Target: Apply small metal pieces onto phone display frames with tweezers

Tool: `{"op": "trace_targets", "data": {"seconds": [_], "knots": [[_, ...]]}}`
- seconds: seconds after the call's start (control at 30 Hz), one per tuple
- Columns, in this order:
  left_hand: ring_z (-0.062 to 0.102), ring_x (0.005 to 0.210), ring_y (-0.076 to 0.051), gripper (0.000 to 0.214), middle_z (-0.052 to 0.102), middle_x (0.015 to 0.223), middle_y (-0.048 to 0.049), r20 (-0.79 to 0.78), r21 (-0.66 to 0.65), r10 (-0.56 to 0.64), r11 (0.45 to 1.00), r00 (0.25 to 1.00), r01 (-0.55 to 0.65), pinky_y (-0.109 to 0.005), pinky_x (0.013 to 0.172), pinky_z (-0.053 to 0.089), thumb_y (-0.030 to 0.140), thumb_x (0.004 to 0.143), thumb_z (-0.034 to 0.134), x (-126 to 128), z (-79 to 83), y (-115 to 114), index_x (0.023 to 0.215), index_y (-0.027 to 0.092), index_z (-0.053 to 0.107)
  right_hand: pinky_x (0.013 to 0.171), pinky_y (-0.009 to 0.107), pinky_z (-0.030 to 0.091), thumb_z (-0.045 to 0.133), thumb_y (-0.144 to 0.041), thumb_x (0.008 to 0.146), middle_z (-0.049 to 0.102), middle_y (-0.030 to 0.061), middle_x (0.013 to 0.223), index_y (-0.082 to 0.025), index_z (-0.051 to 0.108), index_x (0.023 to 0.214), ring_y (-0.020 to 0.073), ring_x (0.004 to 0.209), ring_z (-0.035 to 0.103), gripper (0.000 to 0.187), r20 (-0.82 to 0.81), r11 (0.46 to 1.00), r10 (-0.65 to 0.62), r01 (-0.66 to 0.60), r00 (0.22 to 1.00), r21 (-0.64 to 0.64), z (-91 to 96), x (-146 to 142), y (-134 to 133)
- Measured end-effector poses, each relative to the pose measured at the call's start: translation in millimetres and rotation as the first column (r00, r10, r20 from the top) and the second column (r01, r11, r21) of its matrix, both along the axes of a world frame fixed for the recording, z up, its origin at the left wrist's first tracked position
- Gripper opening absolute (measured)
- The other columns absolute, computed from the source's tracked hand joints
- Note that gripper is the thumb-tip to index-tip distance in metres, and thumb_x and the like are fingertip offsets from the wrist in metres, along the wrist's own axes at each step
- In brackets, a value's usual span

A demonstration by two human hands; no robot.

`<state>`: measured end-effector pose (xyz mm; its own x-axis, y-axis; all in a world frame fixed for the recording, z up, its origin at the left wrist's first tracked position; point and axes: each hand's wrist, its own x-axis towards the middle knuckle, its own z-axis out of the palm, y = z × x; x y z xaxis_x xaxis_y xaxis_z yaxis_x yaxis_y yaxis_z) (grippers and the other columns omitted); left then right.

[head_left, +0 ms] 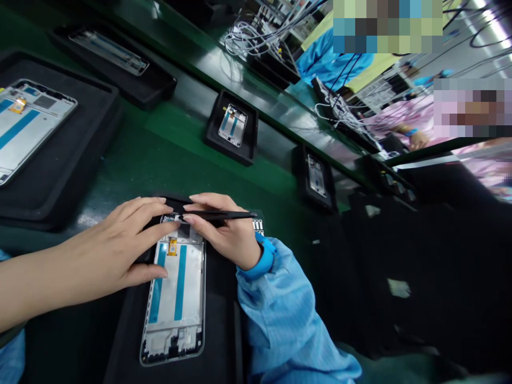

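A silver phone frame (176, 298) with two blue strips lies in a black tray (218, 320) in front of me. My left hand (116, 245) rests flat on the frame's upper left edge, fingers stretched out, fingertips at its top end. My right hand (224, 229), in a blue sleeve with a blue cuff, pinches black tweezers (222, 215). The tweezers lie almost level, their tip at the frame's top edge beside my left fingertips. What the tip touches is too small to make out.
Other black trays with phone frames sit on the green belt: one large at left (28, 122), one at the back left (110, 50), two further along (232, 125) (317, 176). Cables (256, 32) and other people in blue and pink coats are beyond the belt. Dark bench at right.
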<state>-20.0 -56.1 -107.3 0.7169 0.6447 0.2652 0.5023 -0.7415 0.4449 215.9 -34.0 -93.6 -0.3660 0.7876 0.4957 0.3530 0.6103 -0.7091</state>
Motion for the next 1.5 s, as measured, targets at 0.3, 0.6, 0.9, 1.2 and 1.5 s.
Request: {"op": "trace_targets", "data": {"seconds": [0.3,0.6,0.9,1.2,1.5], "knots": [[0.041,0.137,-0.034,0.049,0.053,0.138,-0.0136,-0.01,0.002,-0.002,1.0,1.0,0.002,-0.057,0.108,0.045,0.046,0.092,0.06,0.8,0.8,-0.2,0.135,0.022,0.053,0.079,0.024,0.062,0.073,-0.023,0.088,0.076,0.0041,0.098,-0.02,0.064,0.111,0.0149,0.087,0.076,0.025,0.016,1.0,0.0,0.0,1.0,0.024,0.9,-0.5,0.7],[0.041,0.137,-0.035,0.051,0.052,0.14,-0.0128,-0.009,-0.011,-0.006,1.0,1.0,0.006,-0.056,0.108,0.045,0.047,0.092,0.06,-0.4,0.3,0.0,0.137,0.023,0.052,0.082,0.022,0.061,0.072,-0.022,0.088,0.077,0.0042,0.1,-0.02,0.067,0.106,0.0141,0.089,0.075,0.019,0.032,0.997,0.019,-0.021,0.999,0.069,-2.5,0.3,1.4],[0.041,0.136,-0.036,0.052,0.051,0.138,-0.0164,-0.039,0.053,-0.007,0.999,0.999,0.009,-0.058,0.103,0.049,0.049,0.093,0.057,0.6,0.5,0.0,0.136,0.019,0.051,0.079,0.023,0.062,0.071,-0.02,0.088,0.077,0.005,0.096,-0.018,0.069,0.102,0.0138,0.087,0.075,0.014,0.029,0.99,0.087,-0.09,0.996,0.109,1.2,-2.9,4.0],[0.042,0.136,-0.035,0.053,0.052,0.139,-0.0147,-0.029,0.014,-0.012,1.0,0.999,0.013,-0.056,0.106,0.047,0.048,0.093,0.057,0.4,3.0,0.0,0.138,0.02,0.05,0.074,0.025,0.062,0.073,-0.019,0.086,0.076,0.0026,0.093,-0.023,0.068,0.105,0.0146,0.081,0.074,0.02,-0.036,0.997,-0.033,0.036,0.999,0.072,4.0,-1.1,-0.3],[0.041,0.137,-0.034,0.049,0.052,0.136,-0.0145,-0.027,0.02,-0.023,1.0,0.999,0.023,-0.057,0.106,0.047,0.045,0.094,0.057,0.4,4.0,-0.1,0.135,0.02,0.052,0.074,0.026,0.062,0.068,-0.025,0.09,0.076,0.0038,0.096,-0.02,0.064,0.112,0.0145,0.082,0.075,0.023,-0.067,0.983,-0.023,0.01,0.997,-0.185,-2.2,0.1,1.8]]}}
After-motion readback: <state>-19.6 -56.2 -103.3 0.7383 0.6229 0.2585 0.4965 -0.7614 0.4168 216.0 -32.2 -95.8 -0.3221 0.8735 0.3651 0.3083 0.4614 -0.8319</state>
